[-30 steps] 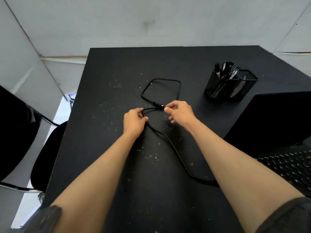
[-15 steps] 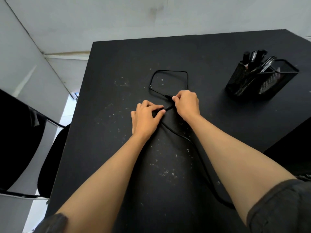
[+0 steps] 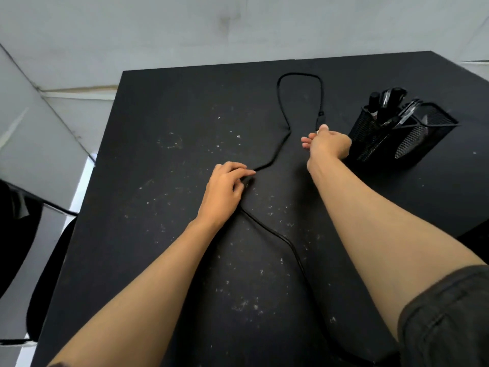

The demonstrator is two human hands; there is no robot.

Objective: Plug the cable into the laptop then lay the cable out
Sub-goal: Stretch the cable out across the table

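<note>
Black table (image 3: 164, 234): right hand (image 3: 326, 147) has pulled the cable (image 3: 280, 107) plug toward two o'clock, pinching it; left hand (image 3: 225, 189) pins cable.

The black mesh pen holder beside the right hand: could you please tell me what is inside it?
The mesh pen holder holds several dark pens and markers leaning toward its far left corner. Their lower ends, and anything at the bottom, are hidden by the mesh.

No legible text, labels, brands or numbers on any surface in the head view.
</note>
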